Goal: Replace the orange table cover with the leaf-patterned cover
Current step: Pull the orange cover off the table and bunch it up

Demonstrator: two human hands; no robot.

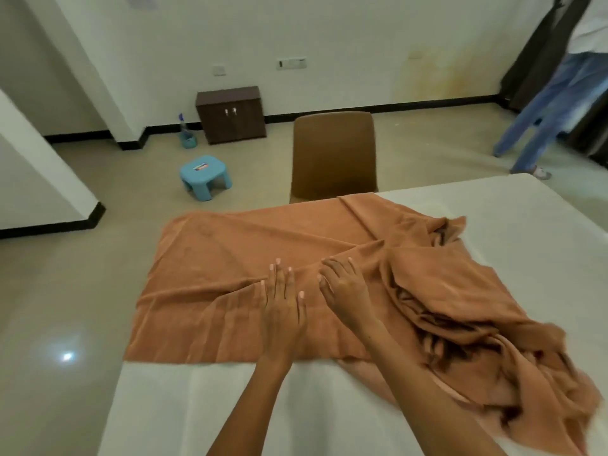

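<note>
Both hands' straight fingers (279, 278) press flat on the rumpled orange cover (210, 258).

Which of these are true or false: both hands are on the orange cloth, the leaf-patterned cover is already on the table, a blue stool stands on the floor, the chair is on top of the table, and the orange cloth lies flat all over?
1. Both hands are on the orange cloth. True: the left hand lies flat on the orange cloth, and the right hand rests on it beside it.
2. The leaf-patterned cover is on the table. False: no such cover is in view; the table shows a bare white top.
3. A blue stool stands on the floor. True.
4. The chair is on the table. False: it stands behind it.
5. The cloth lies flat all over. False: its right part is bunched.
</note>
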